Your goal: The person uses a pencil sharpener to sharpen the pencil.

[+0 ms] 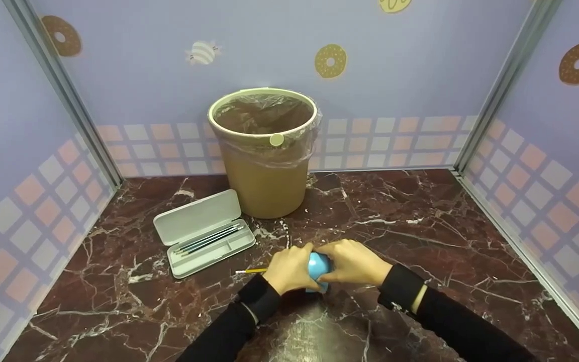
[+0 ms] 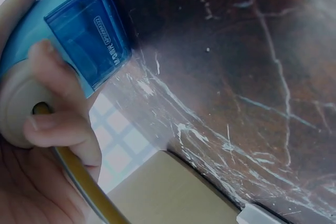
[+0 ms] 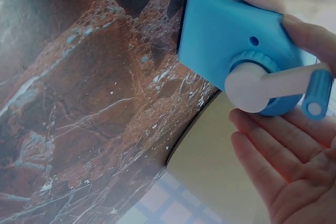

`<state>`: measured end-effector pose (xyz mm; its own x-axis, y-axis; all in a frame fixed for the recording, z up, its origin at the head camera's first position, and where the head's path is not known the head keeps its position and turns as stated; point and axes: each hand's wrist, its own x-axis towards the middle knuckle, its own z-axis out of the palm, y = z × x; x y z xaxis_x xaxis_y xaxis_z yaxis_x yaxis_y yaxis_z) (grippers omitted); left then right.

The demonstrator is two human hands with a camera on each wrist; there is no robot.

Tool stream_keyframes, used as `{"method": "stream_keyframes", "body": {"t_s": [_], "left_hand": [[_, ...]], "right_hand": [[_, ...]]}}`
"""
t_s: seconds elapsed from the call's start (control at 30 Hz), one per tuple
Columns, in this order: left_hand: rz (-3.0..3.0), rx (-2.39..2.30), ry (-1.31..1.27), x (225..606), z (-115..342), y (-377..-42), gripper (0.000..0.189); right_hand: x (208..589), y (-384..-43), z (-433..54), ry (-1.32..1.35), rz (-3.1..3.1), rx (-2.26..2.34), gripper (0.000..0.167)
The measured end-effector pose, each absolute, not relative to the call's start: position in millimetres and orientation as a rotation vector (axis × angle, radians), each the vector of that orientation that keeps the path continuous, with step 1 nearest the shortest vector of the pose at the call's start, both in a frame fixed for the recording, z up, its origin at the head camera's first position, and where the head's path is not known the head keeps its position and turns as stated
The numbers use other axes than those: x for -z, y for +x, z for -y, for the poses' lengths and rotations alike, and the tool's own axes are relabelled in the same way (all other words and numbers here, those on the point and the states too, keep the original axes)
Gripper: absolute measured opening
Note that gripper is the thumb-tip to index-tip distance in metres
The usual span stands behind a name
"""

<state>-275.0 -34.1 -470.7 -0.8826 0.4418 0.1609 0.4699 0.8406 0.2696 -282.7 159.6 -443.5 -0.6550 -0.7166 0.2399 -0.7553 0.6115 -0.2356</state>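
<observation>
A blue hand-crank pencil sharpener stands between both hands, above the marble-patterned table. My left hand holds its body from the left, fingers around the pale front disc. A yellow pencil is in the hole of that disc and passes beside those fingers; its eraser end points left in the head view. From the right, my right hand grips the sharpener's crank side, thumb on the near side and fingers on the far side. The white crank arm with its blue knob sits close to the right palm, ungripped.
A light grey pencil case lies with its lid raised left of the hands, several pencils inside. Behind stands a tan bin lined with a clear bag. Patterned walls enclose the marbled table at the back and sides.
</observation>
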Motion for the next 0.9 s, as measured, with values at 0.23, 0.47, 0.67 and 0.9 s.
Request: {"method": "stream_keyframes", "body": {"t_s": [0.23,0.47,0.67,0.9], "left_hand": [[2.93,0.48,-0.717,469.7,32.9,-275.7,0.073],[2.941,0.498,-0.728,470.7,33.2,-277.7,0.068],[2.943,0.528,-0.733,470.8,34.3,-278.3,0.069],[2.939,0.538,-0.742,470.6,33.4,-278.8,0.071]], "right_hand": [[441.4,-282.0,-159.6,1.239,2.702,-0.483,0.041],[443.1,-280.3,-159.3,1.228,2.694,-0.474,0.048],[446.2,-278.9,-161.7,1.232,2.68,-0.484,0.057],[442.7,-271.9,-175.6,1.187,2.701,-0.572,0.059]]}}
